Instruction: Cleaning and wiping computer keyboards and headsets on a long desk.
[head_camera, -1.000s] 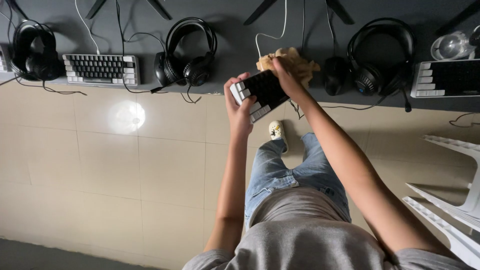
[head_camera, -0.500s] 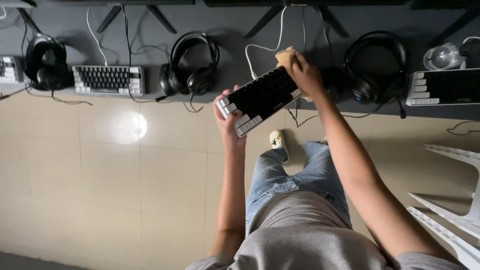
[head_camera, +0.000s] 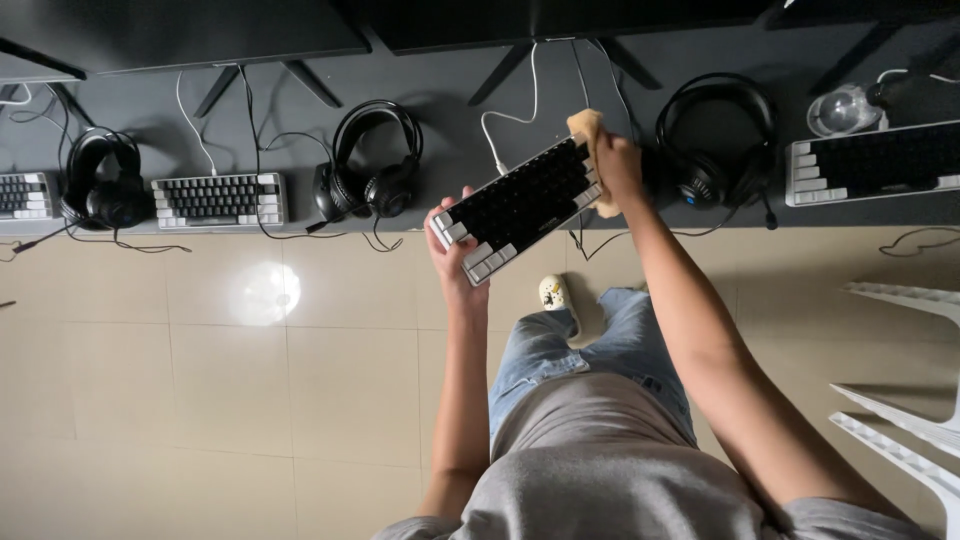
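While left hand (head_camera: 452, 262) grips keyboard (head_camera: 518, 203), right hand (head_camera: 618, 165) clutches cloth (head_camera: 587, 128).

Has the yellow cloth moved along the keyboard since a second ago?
Yes. The right hand has carried the yellow cloth from the keyboard's middle to its far right end, nearer the right-hand headset.

Two flat dark screens stand along the back of the desk at the top edge. The left screen (head_camera: 190, 30) is a wide black rectangle on a splayed black stand (head_camera: 265, 80). The middle screen (head_camera: 560, 18) (cut off by the top edge) is also black and rests on a similar V-shaped stand (head_camera: 560, 58). Both show nothing lit. No packages, labels or signs are visible.
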